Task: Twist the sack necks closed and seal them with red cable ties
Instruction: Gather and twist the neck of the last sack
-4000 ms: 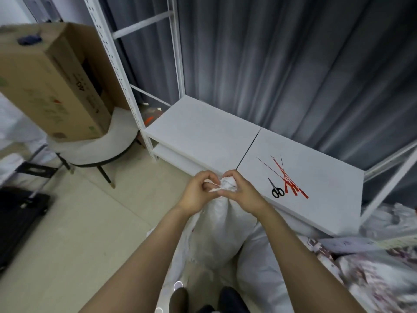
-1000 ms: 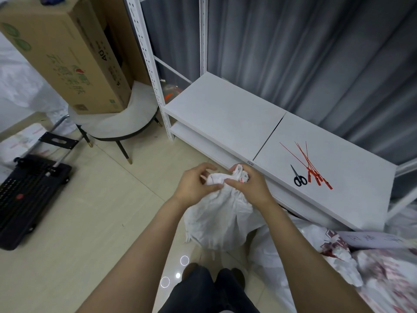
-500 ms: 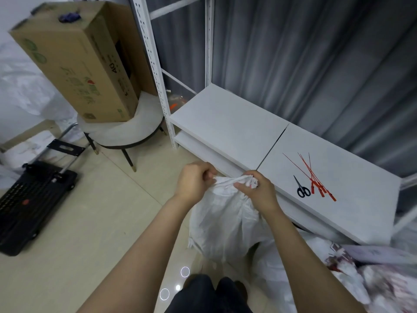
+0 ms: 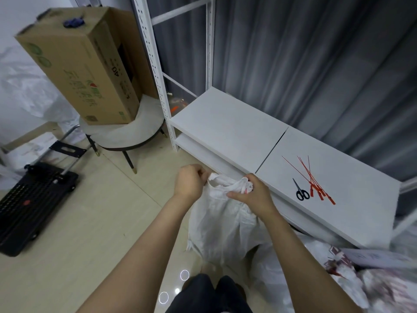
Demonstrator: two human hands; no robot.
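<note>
A white woven sack (image 4: 222, 224) stands on the floor in front of my legs. My left hand (image 4: 189, 182) grips the left edge of its mouth. My right hand (image 4: 253, 192) grips the bunched right edge, and the mouth is stretched wide between the two hands. Several red cable ties (image 4: 312, 179) lie loose on the white shelf board (image 4: 228, 125) to the right, beside black scissors (image 4: 301, 192).
A cardboard box (image 4: 88, 66) leans on a round stool (image 4: 123, 135) at the left. A black folding cart (image 4: 29, 204) lies on the floor further left. More sacks (image 4: 352, 283) are heaped at the lower right. Grey curtains hang behind the white rack.
My hands have drawn apart, so the sack mouth that was bunched between them is now spread open. The view has tilted slightly.
</note>
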